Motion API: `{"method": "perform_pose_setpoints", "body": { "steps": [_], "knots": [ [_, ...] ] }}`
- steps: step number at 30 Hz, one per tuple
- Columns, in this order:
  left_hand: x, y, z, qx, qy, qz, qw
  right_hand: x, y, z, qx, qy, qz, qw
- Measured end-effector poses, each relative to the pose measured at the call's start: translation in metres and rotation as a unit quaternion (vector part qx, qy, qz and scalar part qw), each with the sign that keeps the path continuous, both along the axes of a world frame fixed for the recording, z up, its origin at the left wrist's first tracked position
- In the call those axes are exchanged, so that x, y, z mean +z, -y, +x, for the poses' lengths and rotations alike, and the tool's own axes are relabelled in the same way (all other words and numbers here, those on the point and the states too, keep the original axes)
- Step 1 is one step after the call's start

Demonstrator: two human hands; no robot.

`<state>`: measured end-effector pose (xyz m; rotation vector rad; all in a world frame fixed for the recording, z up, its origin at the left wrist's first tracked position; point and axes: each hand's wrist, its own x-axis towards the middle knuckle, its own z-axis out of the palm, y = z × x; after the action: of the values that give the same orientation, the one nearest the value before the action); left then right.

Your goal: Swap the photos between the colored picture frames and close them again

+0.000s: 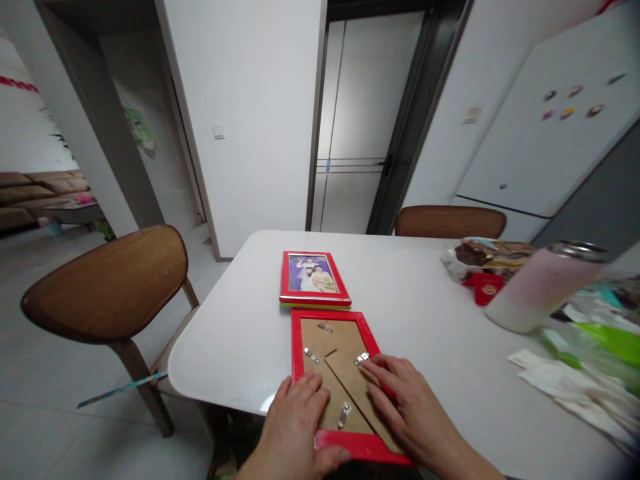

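Observation:
A red picture frame (333, 319) lies face down at the table's front edge, its brown backing board (337, 393) showing with several metal clips and a dark diagonal slit. My left hand (295, 423) holds the frame's lower left corner, fingers on the backing and thumb on the bottom edge. On the right side, my right hand (413, 407) has its fingers bent at the right metal clip (362, 359) and over the frame's right edge. Just behind, touching or nearly so, a stack of frames is topped by a red one with a photo (314, 273) facing up.
The white table (225, 320) carries a pink and white bottle (543, 287), a red packet (487, 288), a plastic-wrapped item (493, 257), white cloths (575, 393) and a green item (613, 343) on the right. Wooden chairs stand left (110, 283) and behind (450, 221).

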<state>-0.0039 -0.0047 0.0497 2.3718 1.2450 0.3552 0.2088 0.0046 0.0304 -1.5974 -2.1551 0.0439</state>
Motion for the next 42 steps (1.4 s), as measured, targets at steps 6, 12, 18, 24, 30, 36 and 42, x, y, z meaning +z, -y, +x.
{"method": "perform_pose_setpoints", "body": {
  "steps": [6, 12, 18, 24, 30, 36, 42],
  "knots": [
    [-0.006, -0.002, 0.000, -0.006, -0.026, -0.006, 1.000, 0.002, -0.020, -0.001, -0.044, 0.015, -0.019, 0.999],
    [-0.008, -0.001, 0.000, 0.003, -0.022, 0.007, 1.000, 0.002, -0.014, 0.001, -0.022, -0.024, -0.034, 0.999],
    [-0.006, -0.001, 0.000, -0.003, -0.023, 0.007, 1.000, 0.014, -0.022, -0.005, -0.015, 0.025, -0.041, 0.999],
    [-0.006, -0.002, 0.000, -0.005, -0.023, 0.011, 1.000, 0.018, -0.066, -0.033, 0.007, 0.002, -0.050, 0.999],
    [-0.007, -0.003, 0.000, -0.007, -0.020, 0.007, 1.000, 0.011, -0.098, -0.050, -0.071, 0.008, -0.071, 0.995],
    [-0.007, -0.002, 0.000, -0.006, -0.024, 0.007, 1.000, 0.006, -0.108, -0.049, -0.128, 0.013, -0.075, 0.989],
    [-0.008, -0.003, 0.000, -0.010, -0.021, 0.004, 1.000, 0.010, -0.099, -0.049, -0.094, -0.009, -0.070, 0.993]
  ]
}}
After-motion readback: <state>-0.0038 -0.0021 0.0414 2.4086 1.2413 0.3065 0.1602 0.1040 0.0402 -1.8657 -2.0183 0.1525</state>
